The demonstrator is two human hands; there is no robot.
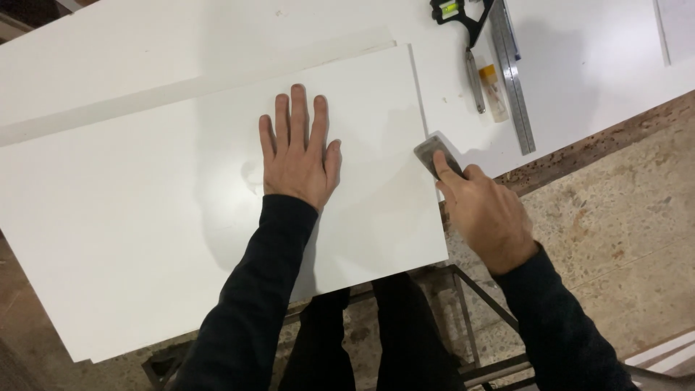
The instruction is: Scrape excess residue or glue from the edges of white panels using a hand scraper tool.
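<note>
While the left hand [299, 156] lies flat and open, palm down with the fingers spread a little, on the middle of a white panel [145, 239], the right hand [486, 213] is closed around a small grey block [433, 153] and presses it against the panel's right edge. The forefinger of that hand runs along the top of the block, and the block sits tilted, its upper end leaning away from the person (what it is made of cannot be told from here). Both arms wear dark sleeves [253, 304].

That white panel rests on the bench [601, 65], itself white, and overhangs the near edge toward the person; a second pale sheet [108, 108] shows from under its far side. Well apart from the hands, at the far right of the bench, a metal combination square [507, 65] lies with its dark head at the top and its ruler pointing down toward the bench edge. Just beside the ruler on its left lie a slim grey pen-like tool [475, 81] and a pale stick with a yellow end [493, 90]. Below the bench, a metal stand [463, 311] and the speckled stone floor [622, 217] are in view, along with the person's dark trousers.
</note>
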